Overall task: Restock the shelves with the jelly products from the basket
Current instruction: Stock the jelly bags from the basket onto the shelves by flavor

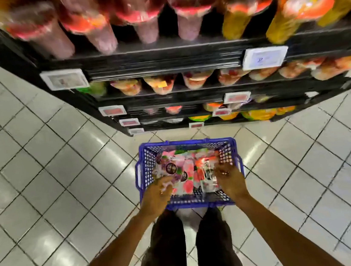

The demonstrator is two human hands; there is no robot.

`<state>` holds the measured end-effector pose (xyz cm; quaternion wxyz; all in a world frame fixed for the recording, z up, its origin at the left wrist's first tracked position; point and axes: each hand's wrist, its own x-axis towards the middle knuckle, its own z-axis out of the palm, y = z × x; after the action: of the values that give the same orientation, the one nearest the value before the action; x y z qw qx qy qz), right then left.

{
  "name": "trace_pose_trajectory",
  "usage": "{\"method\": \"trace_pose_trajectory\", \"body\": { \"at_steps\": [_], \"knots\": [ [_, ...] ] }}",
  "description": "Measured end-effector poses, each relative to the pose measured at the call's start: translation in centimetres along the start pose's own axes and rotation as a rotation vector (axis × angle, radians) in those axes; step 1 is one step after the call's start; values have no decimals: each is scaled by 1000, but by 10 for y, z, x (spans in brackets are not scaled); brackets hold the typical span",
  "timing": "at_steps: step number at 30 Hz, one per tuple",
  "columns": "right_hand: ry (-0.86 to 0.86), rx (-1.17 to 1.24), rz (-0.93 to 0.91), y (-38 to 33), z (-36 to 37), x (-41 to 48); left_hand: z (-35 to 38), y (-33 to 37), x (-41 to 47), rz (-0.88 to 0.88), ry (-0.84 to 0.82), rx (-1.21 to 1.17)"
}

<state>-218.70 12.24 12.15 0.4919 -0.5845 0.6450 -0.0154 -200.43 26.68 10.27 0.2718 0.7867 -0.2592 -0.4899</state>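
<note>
White tiled floor (pixel 41 172), shop aisle, black shelves (pixel 159 54) ahead.

Head view, only view.

Progress: early or mid-task, by my reading. The blue basket (pixel 184 141) sits on the floor just in front of the person's feet, and the jelly packs (pixel 183 167) are all inside it. None is in transit to a shelf. The tiers are already fairly full of stock, so what has been restocked cannot be told apart from what was there.

Left hand (pixel 158 196): down in the basket, fingertips on a pink-and-purple pack. Grip: cannot tell whether it pinches, because of blur.
Right hand (pixel 231 180): over the packs on the right side, fingers straight and spread, grip slack, nothing held.

Counts:
- baskets: 1
- packs in basket: at least four, overlapping, exact number unclear
- shelf tiers showing: five
- price tags (pixel 265 56): eight seen
- top tier: four pink packs, yellow ones to their right, blurred
</note>
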Motion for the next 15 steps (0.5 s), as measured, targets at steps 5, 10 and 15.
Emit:
{"method": "trace_pose_trajectory", "body": {
  "at_steps": [5,10,15],
  "knots": [
    [14,-20,128,85,79,41,43,-108,50,-31,-43,111],
    [-104,-159,192,157,133,86,78,-180,100,-144,-87,180],
    [-135,-193,235,200,183,132,100,-220,154,-223,-81,203]
  ]
}}
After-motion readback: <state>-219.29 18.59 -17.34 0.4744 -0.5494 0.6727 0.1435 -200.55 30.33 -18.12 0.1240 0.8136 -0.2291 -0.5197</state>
